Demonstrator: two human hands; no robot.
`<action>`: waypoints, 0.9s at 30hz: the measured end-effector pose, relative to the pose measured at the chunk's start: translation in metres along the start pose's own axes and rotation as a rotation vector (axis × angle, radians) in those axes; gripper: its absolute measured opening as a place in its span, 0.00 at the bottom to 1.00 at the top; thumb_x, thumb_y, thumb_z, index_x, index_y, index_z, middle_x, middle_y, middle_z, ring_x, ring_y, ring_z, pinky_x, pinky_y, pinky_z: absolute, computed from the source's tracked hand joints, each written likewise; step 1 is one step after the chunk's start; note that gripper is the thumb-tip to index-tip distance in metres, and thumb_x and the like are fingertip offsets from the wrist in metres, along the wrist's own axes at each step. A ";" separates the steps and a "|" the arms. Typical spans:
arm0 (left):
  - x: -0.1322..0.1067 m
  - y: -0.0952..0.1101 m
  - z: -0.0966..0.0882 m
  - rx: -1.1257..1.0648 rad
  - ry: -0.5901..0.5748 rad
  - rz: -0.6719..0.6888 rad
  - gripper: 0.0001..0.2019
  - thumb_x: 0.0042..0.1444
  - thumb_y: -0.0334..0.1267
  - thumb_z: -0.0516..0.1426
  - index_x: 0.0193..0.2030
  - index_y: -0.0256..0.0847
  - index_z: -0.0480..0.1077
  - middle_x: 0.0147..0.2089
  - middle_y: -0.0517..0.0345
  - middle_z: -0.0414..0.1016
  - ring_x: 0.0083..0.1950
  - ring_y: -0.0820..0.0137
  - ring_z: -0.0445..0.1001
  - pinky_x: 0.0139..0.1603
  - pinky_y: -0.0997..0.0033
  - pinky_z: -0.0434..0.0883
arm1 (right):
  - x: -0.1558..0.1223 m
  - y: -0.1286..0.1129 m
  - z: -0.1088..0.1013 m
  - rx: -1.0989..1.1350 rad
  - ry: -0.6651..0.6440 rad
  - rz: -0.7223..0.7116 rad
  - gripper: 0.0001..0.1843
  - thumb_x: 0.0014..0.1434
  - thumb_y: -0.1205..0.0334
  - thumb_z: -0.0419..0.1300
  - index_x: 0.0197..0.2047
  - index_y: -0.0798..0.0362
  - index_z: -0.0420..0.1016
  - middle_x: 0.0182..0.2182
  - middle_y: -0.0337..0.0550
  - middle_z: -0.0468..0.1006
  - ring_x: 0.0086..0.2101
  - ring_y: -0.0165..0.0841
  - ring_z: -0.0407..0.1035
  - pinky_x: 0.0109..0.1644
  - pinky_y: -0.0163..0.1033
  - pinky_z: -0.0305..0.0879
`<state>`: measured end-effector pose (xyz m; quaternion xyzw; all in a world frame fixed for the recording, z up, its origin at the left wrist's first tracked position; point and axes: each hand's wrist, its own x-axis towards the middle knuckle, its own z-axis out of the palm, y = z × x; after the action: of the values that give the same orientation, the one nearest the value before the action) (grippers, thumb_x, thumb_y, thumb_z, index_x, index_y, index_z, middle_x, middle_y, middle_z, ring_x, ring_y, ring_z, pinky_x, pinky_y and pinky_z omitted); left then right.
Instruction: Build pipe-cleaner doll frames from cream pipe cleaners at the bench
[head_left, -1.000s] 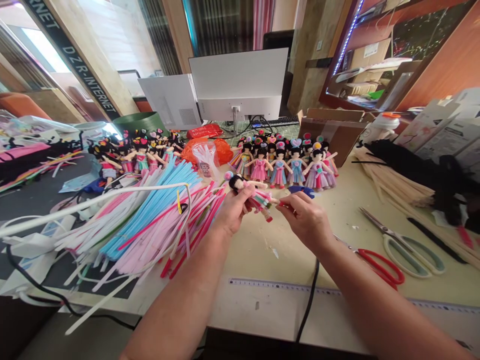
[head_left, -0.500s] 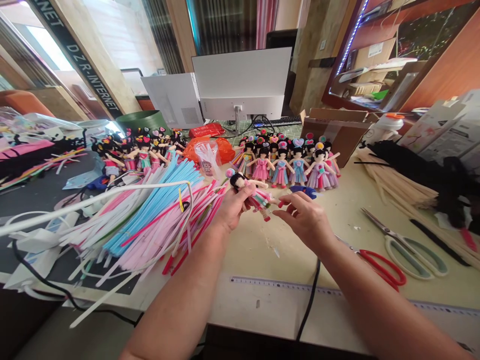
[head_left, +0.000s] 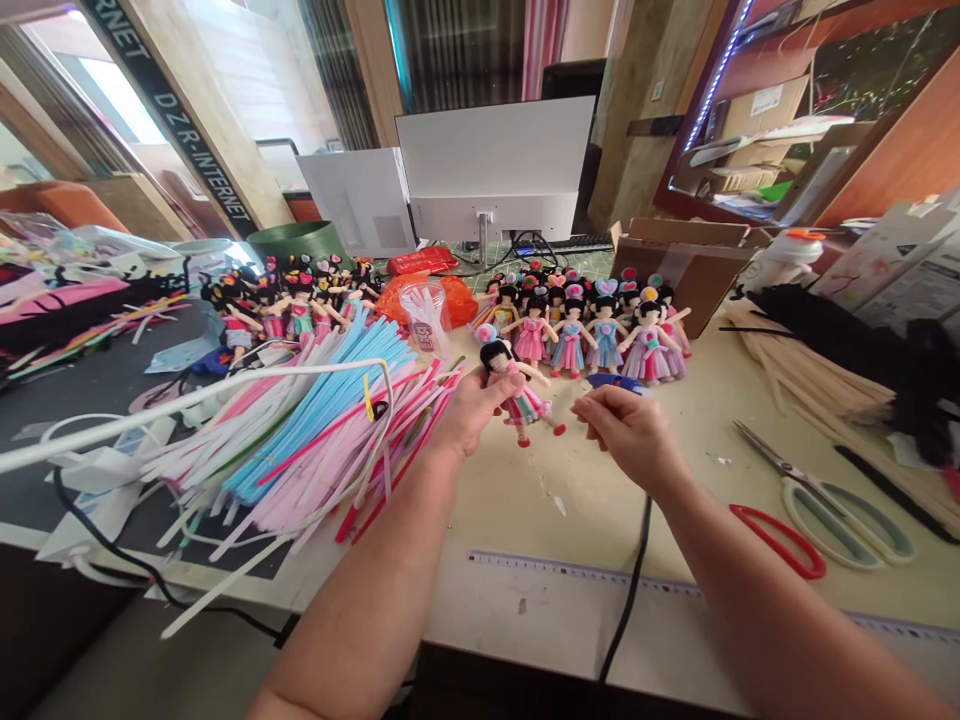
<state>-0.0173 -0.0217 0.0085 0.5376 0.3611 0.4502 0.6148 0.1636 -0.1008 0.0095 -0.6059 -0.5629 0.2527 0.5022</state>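
Observation:
My left hand (head_left: 471, 412) is closed on a small pipe-cleaner doll (head_left: 517, 392) with black hair, a pink dress and red feet, held nearly upright above the table. My right hand (head_left: 628, 432) hovers just right of the doll with its fingers curled in, apart from the doll's legs; what the fingers hold, if anything, is hidden. A row of finished dolls (head_left: 592, 325) stands behind the hands, and a second group of dolls (head_left: 289, 295) stands at the back left.
A heap of pink, blue and white pipe cleaners (head_left: 315, 420) lies left of my hands. Scissors (head_left: 817, 495) and red-handled cutters (head_left: 780, 540) lie at the right. A ruler (head_left: 570, 570) runs along the table's front edge. A monitor (head_left: 495, 170) and a cardboard box (head_left: 682, 260) stand behind.
The doll has been turned from lying slantwise to nearly upright in my left hand. My right hand has let go of the doll's legs and drawn slightly right, fingers curling in.

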 end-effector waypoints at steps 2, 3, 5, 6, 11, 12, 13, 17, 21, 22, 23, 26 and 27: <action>-0.002 0.002 0.002 0.013 -0.027 0.009 0.22 0.41 0.51 0.67 0.36 0.38 0.69 0.28 0.64 0.67 0.26 0.77 0.64 0.29 0.74 0.60 | 0.000 0.001 0.005 0.076 -0.025 0.009 0.16 0.53 0.48 0.59 0.29 0.53 0.74 0.17 0.35 0.67 0.19 0.28 0.61 0.22 0.34 0.58; -0.004 0.002 0.004 0.025 -0.041 0.012 0.22 0.41 0.51 0.67 0.36 0.38 0.69 0.28 0.64 0.67 0.27 0.78 0.64 0.30 0.74 0.61 | 0.000 0.002 0.007 0.107 -0.034 0.006 0.15 0.52 0.49 0.59 0.32 0.53 0.75 0.18 0.35 0.68 0.20 0.28 0.62 0.22 0.34 0.59; -0.006 0.004 0.006 0.063 -0.079 0.014 0.21 0.42 0.51 0.67 0.36 0.36 0.70 0.28 0.63 0.67 0.28 0.77 0.64 0.31 0.74 0.62 | -0.001 0.004 0.011 0.141 -0.020 -0.019 0.16 0.52 0.51 0.60 0.37 0.53 0.75 0.23 0.37 0.71 0.22 0.28 0.64 0.24 0.35 0.61; -0.007 0.005 0.007 0.087 -0.102 0.014 0.21 0.42 0.51 0.66 0.37 0.36 0.71 0.29 0.62 0.68 0.28 0.76 0.65 0.31 0.74 0.62 | -0.001 0.005 0.013 0.137 -0.001 -0.045 0.17 0.51 0.51 0.61 0.40 0.53 0.75 0.26 0.38 0.72 0.24 0.28 0.64 0.25 0.35 0.63; -0.014 0.010 0.013 0.167 -0.215 0.003 0.20 0.44 0.48 0.66 0.38 0.37 0.70 0.28 0.60 0.71 0.25 0.74 0.68 0.26 0.72 0.66 | -0.004 0.004 0.016 0.102 -0.022 -0.150 0.22 0.49 0.56 0.66 0.48 0.50 0.72 0.35 0.42 0.75 0.32 0.32 0.69 0.32 0.38 0.69; -0.016 0.011 0.014 0.164 -0.261 0.000 0.19 0.46 0.48 0.65 0.37 0.37 0.69 0.28 0.60 0.71 0.24 0.73 0.68 0.25 0.71 0.67 | -0.005 0.002 0.016 0.117 -0.070 -0.134 0.22 0.50 0.56 0.65 0.49 0.50 0.71 0.34 0.42 0.76 0.31 0.32 0.70 0.30 0.37 0.69; -0.017 0.012 0.015 0.159 -0.307 0.003 0.18 0.47 0.48 0.65 0.37 0.38 0.68 0.29 0.60 0.72 0.23 0.73 0.69 0.25 0.70 0.68 | -0.006 0.001 0.017 0.136 -0.114 -0.122 0.22 0.52 0.56 0.64 0.50 0.50 0.70 0.33 0.41 0.76 0.28 0.31 0.70 0.27 0.36 0.68; -0.020 0.015 0.015 0.154 -0.345 0.001 0.18 0.47 0.47 0.65 0.38 0.39 0.67 0.29 0.60 0.73 0.22 0.72 0.70 0.23 0.69 0.69 | -0.009 -0.001 0.022 0.187 -0.140 -0.158 0.19 0.54 0.58 0.63 0.49 0.49 0.68 0.30 0.38 0.76 0.24 0.28 0.68 0.25 0.34 0.66; -0.018 0.014 0.015 0.186 -0.299 -0.032 0.20 0.43 0.48 0.67 0.39 0.38 0.70 0.30 0.60 0.73 0.25 0.72 0.70 0.26 0.70 0.69 | -0.009 0.004 0.026 0.245 -0.150 -0.112 0.20 0.53 0.58 0.64 0.49 0.48 0.67 0.25 0.33 0.72 0.22 0.26 0.65 0.21 0.31 0.62; -0.017 0.014 0.015 0.184 -0.278 -0.024 0.21 0.43 0.49 0.67 0.39 0.38 0.71 0.32 0.59 0.73 0.27 0.72 0.70 0.28 0.70 0.69 | -0.008 0.004 0.026 0.290 -0.160 -0.083 0.21 0.53 0.57 0.64 0.50 0.48 0.67 0.25 0.32 0.72 0.21 0.26 0.64 0.20 0.31 0.61; -0.016 0.013 0.014 0.178 -0.255 -0.008 0.22 0.43 0.49 0.67 0.40 0.37 0.71 0.33 0.58 0.74 0.29 0.72 0.70 0.30 0.71 0.68 | -0.008 0.004 0.026 0.346 -0.171 -0.055 0.22 0.52 0.57 0.64 0.50 0.49 0.66 0.25 0.32 0.71 0.21 0.26 0.65 0.20 0.31 0.60; -0.014 0.011 0.012 0.160 -0.211 0.033 0.23 0.43 0.52 0.66 0.40 0.36 0.72 0.35 0.58 0.73 0.32 0.73 0.68 0.33 0.73 0.66 | -0.006 0.001 0.024 0.483 -0.186 0.020 0.26 0.48 0.55 0.67 0.49 0.50 0.64 0.26 0.33 0.73 0.23 0.28 0.68 0.22 0.32 0.63; -0.013 0.011 0.012 0.161 -0.212 0.031 0.23 0.43 0.52 0.66 0.40 0.36 0.72 0.36 0.57 0.73 0.32 0.73 0.68 0.34 0.73 0.66 | -0.005 0.000 0.023 0.498 -0.187 0.035 0.26 0.47 0.55 0.67 0.48 0.50 0.65 0.27 0.34 0.74 0.24 0.29 0.69 0.23 0.33 0.64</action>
<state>-0.0126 -0.0379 0.0204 0.6352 0.3209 0.3698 0.5974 0.1426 -0.0981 -0.0002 -0.4474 -0.5166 0.4471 0.5771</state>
